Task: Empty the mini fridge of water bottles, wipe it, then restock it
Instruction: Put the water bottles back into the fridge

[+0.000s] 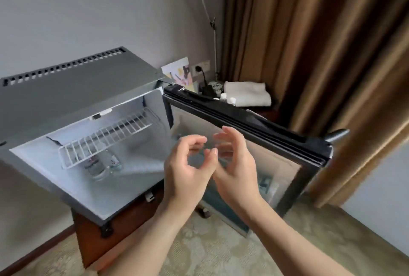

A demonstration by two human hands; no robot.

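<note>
Wooden stand [93,234] bears the mini fridge [73,92].

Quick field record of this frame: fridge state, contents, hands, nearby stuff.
fridge: mini fridge on wooden stand, door swung open
shelf: white wire rack, nothing on it
contents: water bottles on fridge floor under rack, count unclear
left hand: empty, fingers loosely curled
right hand: empty, fingers relaxed
nearby: folded white towel behind door

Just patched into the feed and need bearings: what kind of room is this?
Probably a hotel room. A mini fridge stands open on a low wooden cabinet, a folded white towel lies beside it, and heavy brown curtains hang over carpet.
</note>
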